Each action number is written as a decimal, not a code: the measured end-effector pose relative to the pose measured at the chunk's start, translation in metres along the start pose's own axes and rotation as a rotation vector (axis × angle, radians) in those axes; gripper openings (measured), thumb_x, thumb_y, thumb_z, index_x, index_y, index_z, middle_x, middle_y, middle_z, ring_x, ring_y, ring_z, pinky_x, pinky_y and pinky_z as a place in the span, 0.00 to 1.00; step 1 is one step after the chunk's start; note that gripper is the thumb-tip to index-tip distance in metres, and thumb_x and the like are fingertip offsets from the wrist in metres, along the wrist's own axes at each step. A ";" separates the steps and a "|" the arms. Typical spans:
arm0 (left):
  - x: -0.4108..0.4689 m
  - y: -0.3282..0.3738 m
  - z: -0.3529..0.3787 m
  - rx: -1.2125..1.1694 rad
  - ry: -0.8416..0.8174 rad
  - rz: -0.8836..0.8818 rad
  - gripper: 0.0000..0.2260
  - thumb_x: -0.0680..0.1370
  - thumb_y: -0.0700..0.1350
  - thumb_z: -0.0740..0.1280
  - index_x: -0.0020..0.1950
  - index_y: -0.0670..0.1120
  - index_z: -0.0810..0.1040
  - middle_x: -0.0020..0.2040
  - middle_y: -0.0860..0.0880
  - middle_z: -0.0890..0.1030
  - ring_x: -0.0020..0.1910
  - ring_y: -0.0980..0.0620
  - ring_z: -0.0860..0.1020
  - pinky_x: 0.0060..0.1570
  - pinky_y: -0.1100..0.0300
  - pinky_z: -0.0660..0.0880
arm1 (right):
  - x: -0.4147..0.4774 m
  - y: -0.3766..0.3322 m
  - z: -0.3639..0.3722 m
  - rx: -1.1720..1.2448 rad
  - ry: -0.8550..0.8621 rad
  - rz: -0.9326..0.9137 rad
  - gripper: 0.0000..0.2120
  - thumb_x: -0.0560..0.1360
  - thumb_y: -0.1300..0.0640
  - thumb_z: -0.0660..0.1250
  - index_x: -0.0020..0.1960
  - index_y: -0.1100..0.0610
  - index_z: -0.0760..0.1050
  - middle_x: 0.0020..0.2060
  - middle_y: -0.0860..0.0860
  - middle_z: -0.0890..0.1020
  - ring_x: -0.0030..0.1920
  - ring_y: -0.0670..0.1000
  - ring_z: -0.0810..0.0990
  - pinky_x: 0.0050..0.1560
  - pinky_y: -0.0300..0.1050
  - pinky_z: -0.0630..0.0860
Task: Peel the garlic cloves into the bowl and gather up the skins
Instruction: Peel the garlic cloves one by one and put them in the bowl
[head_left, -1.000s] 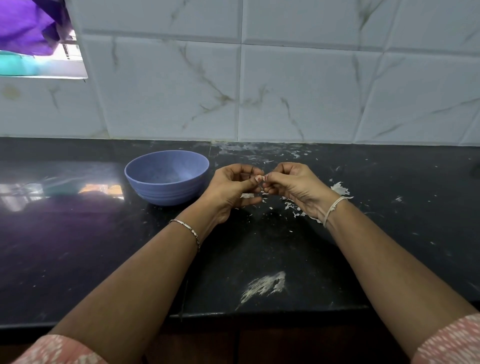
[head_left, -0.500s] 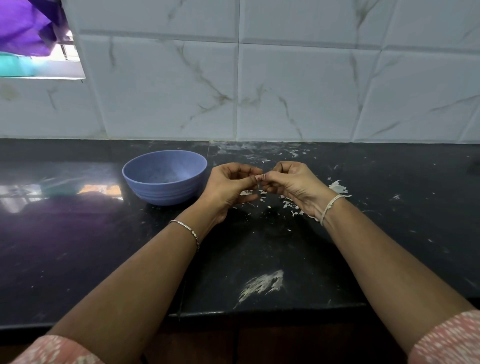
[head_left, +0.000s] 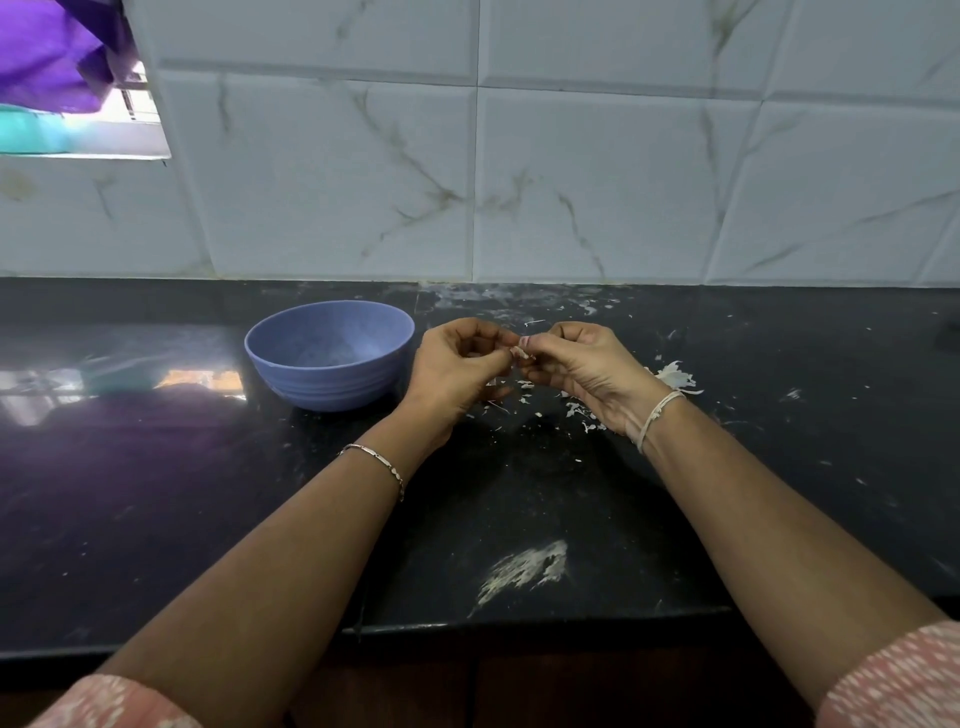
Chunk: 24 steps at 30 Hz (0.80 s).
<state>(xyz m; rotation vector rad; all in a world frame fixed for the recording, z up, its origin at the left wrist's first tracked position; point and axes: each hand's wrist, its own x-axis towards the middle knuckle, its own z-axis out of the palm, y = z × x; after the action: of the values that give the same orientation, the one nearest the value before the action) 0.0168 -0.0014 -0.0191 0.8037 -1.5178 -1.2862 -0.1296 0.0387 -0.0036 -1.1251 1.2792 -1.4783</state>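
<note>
A small pale garlic clove (head_left: 521, 351) is pinched between the fingertips of my left hand (head_left: 457, 371) and my right hand (head_left: 582, 371), a little above the black counter (head_left: 156, 493). Both hands have curled fingers that meet at the clove. The blue bowl (head_left: 291, 374) stands just left of my left hand; its inside looks bare apart from pale specks. White garlic skins (head_left: 675, 375) lie in a small heap behind my right wrist, with finer flakes (head_left: 582, 415) scattered under the hands.
A tiled wall (head_left: 571, 182) rises behind the counter. A pale powdery smear (head_left: 524, 569) marks the counter near its front edge (head_left: 519, 623). Purple cloth (head_left: 47, 52) hangs at a window opening at top left.
Both hands stay together at the clove with only small finger movements; the view has shifted slightly. The bowl has not moved.
</note>
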 end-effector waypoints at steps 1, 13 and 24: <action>0.000 -0.001 0.000 0.040 0.008 0.028 0.04 0.74 0.33 0.71 0.48 0.40 0.82 0.41 0.44 0.82 0.38 0.52 0.80 0.39 0.54 0.82 | 0.000 0.001 0.000 -0.003 0.009 -0.005 0.14 0.73 0.68 0.71 0.33 0.59 0.70 0.34 0.56 0.80 0.35 0.51 0.81 0.39 0.38 0.81; 0.003 -0.003 -0.001 0.293 0.110 0.187 0.08 0.72 0.38 0.75 0.41 0.52 0.83 0.40 0.50 0.85 0.42 0.50 0.84 0.47 0.49 0.82 | 0.000 0.005 0.002 -0.120 0.017 -0.113 0.05 0.72 0.69 0.71 0.40 0.64 0.77 0.36 0.59 0.82 0.38 0.53 0.83 0.47 0.45 0.82; 0.002 0.001 0.004 0.338 0.222 0.201 0.06 0.69 0.38 0.75 0.40 0.48 0.81 0.38 0.53 0.83 0.38 0.57 0.82 0.39 0.69 0.77 | 0.001 0.010 0.017 -0.979 0.122 -0.485 0.04 0.77 0.60 0.65 0.51 0.58 0.75 0.44 0.53 0.82 0.45 0.54 0.80 0.49 0.51 0.76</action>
<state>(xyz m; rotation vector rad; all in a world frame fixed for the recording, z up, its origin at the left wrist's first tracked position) 0.0128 -0.0020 -0.0174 0.9465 -1.6083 -0.7761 -0.1125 0.0328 -0.0120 -2.1107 2.0030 -1.2386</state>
